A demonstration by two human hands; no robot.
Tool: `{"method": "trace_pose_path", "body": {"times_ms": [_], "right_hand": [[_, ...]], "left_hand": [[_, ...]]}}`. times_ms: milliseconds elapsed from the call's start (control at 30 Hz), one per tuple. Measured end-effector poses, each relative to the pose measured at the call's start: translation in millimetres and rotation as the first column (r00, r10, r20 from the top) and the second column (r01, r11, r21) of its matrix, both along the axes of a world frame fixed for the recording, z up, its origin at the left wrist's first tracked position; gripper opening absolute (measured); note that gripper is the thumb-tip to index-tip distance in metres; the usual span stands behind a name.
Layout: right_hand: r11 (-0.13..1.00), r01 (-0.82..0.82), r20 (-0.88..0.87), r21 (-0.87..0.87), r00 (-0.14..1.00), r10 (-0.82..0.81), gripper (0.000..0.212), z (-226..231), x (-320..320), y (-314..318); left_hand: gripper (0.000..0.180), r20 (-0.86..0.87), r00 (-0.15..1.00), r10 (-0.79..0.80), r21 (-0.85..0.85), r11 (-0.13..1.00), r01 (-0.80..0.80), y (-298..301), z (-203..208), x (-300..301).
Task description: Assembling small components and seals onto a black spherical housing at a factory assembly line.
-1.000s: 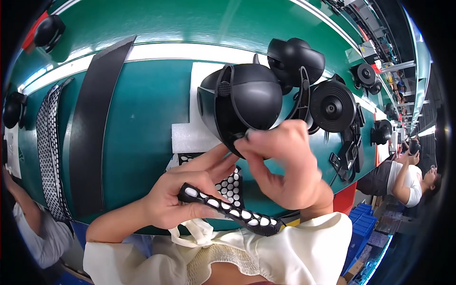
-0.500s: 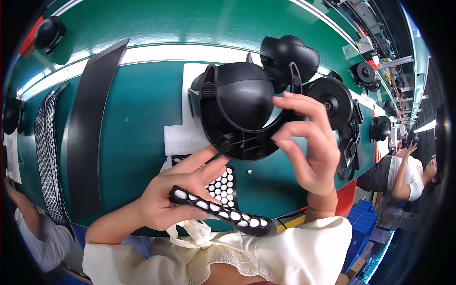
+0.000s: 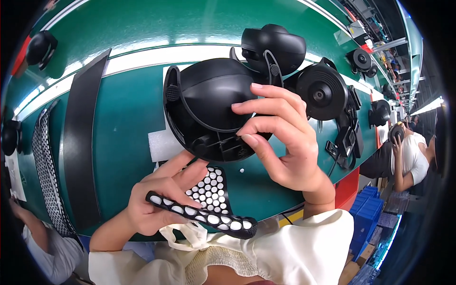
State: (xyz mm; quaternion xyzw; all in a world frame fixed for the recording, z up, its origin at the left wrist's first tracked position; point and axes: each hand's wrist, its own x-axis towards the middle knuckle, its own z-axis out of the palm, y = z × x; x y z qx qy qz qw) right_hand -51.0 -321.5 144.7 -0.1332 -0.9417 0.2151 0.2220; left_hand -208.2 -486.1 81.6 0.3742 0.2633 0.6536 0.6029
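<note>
In front of me stands a rounded glossy black plastic housing (image 3: pixel 216 95) with two upright arms and a ribbed recess facing me. My right hand (image 3: pixel 289 142) is at its right side, thumb and forefinger pinched at the recess edge. Anything between those fingertips is too small to make out. My left hand (image 3: pixel 159 199) grips a curled black sheet of white round pads (image 3: pixel 202 216) between thumb and fingers, its fingertips close under the housing's lower edge. Another part of the padded sheet (image 3: pixel 211 190) shows behind that hand.
A long black panel (image 3: pixel 83 142) and a dotted strip (image 3: pixel 47 161) lie on the left. Behind and right are another black housing (image 3: pixel 275 50), a round black part (image 3: pixel 320 92) and black pieces (image 3: pixel 350 133). White foam (image 3: pixel 159 146) lies by the housing. Blue bins (image 3: pixel 365 213) stand right.
My right hand has moved left and inward to the housing, its thumb and forefinger now closer together at the recess edge. The whole view has shifted; my left hand keeps its grip.
</note>
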Motion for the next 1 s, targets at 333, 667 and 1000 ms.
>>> {"method": "trace_pose_path", "body": {"times_ms": [333,667,1000], "right_hand": [[0.897,-0.026,-0.109,0.441,0.991,0.082,0.019,-16.8,2.7,-7.4],[0.900,-0.068,-0.056,0.431,0.993,0.102,0.035,-23.4,3.9,5.9],[0.796,-0.147,-0.005,0.587,0.983,0.186,0.027,-19.9,3.4,10.7]], "left_hand": [[0.021,0.050,0.999,0.006,0.008,1.000,-0.007,-2.5,-0.5,-3.4],[0.017,-0.047,0.997,0.057,-0.057,0.997,-0.060,-2.4,1.8,-3.7],[0.019,-0.179,0.978,0.105,0.004,0.994,-0.106,-2.2,10.8,4.9]]}}
